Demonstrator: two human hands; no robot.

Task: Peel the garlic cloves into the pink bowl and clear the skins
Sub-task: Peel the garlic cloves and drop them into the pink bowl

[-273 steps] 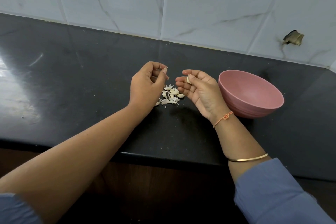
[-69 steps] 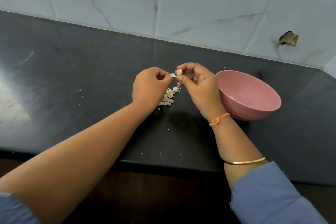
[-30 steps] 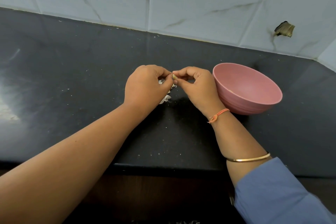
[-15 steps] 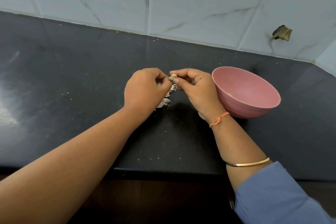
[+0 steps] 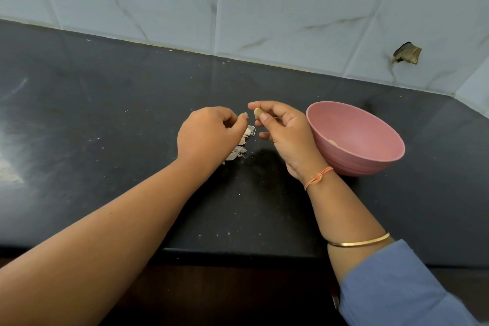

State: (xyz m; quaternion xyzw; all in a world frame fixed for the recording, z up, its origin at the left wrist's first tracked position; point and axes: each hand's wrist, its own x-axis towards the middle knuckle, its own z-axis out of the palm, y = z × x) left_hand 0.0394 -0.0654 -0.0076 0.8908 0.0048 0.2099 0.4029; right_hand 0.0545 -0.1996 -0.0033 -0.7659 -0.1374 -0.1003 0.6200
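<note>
Mid-counter point(image 5: 105, 114), the right hand point(image 5: 285, 135) pinches a garlic clove point(image 5: 256, 113) just left of the pink bowl point(image 5: 365, 164). The left hand point(image 5: 206, 135) has its fingers curled; whether they hold skin I cannot tell. It half covers the garlic skins point(image 5: 242, 140). The counter runs wide leftward.

black counter point(image 5: 105, 114) w/ pink bowl point(image 5: 370, 164), garlic skins point(image 5: 239, 151)

Head-worn camera looks forward and down, near the countertop point(image 5: 111, 119).
</note>
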